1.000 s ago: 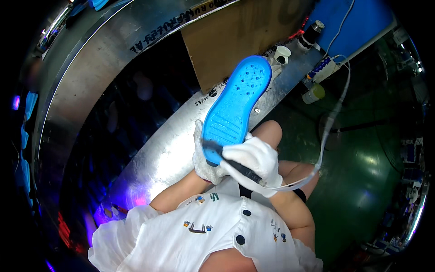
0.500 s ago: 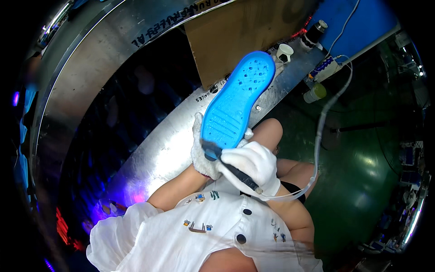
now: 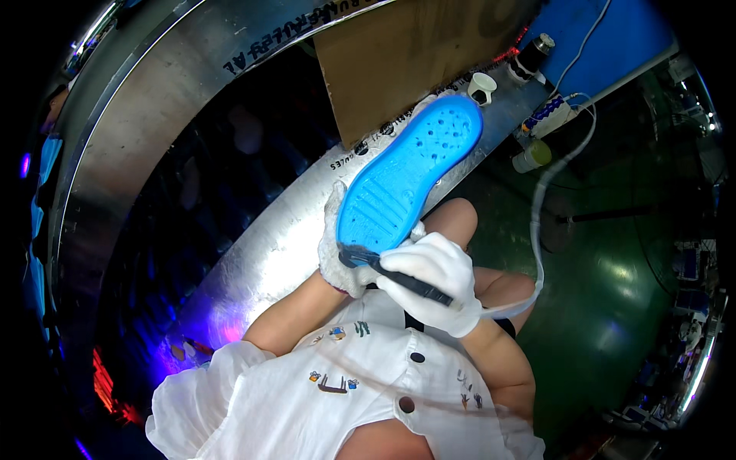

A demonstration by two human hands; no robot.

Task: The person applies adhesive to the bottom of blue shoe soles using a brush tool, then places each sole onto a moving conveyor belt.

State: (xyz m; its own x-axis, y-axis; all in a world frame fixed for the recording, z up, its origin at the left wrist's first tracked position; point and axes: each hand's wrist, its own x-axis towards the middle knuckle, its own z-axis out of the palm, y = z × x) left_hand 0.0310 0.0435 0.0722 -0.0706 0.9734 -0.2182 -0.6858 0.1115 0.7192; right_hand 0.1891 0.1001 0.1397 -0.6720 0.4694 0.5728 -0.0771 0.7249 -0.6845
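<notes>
Beside a shiny metal bench (image 3: 257,268), the white-gloved right hand (image 3: 431,267) grips a black-handled brush (image 3: 418,286) at the near end of a blue foot-shaped sole (image 3: 406,180); the white-gloved left hand (image 3: 337,270) clasps that end from beneath. Beyond the sole stand a white cup (image 3: 484,81) and a brown cardboard sheet (image 3: 399,69).

A green floor (image 3: 598,330) is seen at the right, and pale spots of light are reflected on it. The metal bench (image 3: 268,253) is lit strongly in its middle, while its lower left end is coloured by a violet glow (image 3: 165,360). Cardboard (image 3: 406,65) is seen above the bench, and a blue panel (image 3: 632,31) at the upper right. At the left, a dark space is bordered by a curved metal ledge (image 3: 115,153).
</notes>
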